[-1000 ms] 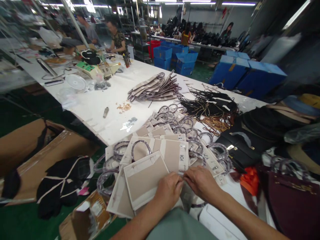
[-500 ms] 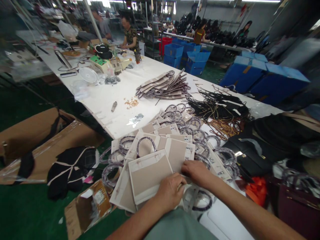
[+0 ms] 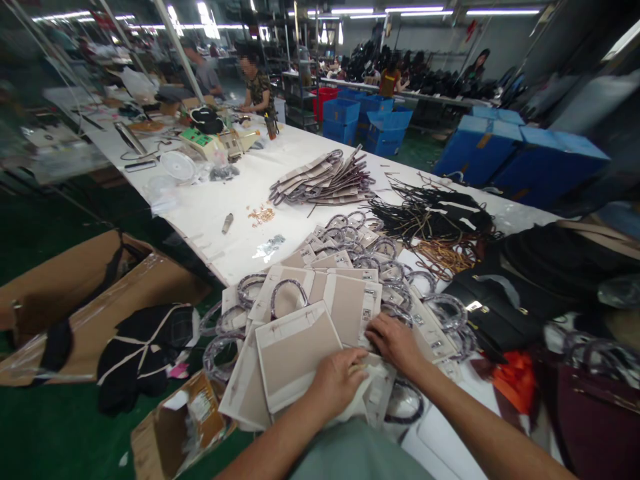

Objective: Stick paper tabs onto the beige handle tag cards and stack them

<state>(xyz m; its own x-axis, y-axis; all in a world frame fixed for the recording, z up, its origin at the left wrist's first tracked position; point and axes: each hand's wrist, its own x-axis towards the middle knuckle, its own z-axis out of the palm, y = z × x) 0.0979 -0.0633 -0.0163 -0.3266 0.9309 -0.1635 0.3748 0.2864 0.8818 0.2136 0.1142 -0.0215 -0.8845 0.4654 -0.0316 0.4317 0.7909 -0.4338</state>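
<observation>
At the near end of the table, beige bag panels with plastic-wrapped loop handles lie in an overlapping heap. My left hand is closed on a pale beige panel close to my body; my own fingers hide part of its edge. Just right of it, my right hand has bent fingers at the lower edge of a panel with small metal fittings. Whatever lies under those fingertips is hidden. A dark wrapped handle sticks out below my right wrist.
Further up the white table are a stack of strapped pieces, black cords and small gold parts. Dark bags crowd the right. Cardboard boxes stand at floor left. A co-worker is at the far side.
The pale panel under my left hand has tilted and shows more. My right hand's fingers have loosened and shifted slightly along the panel edge. The camera view has tipped up a little.
</observation>
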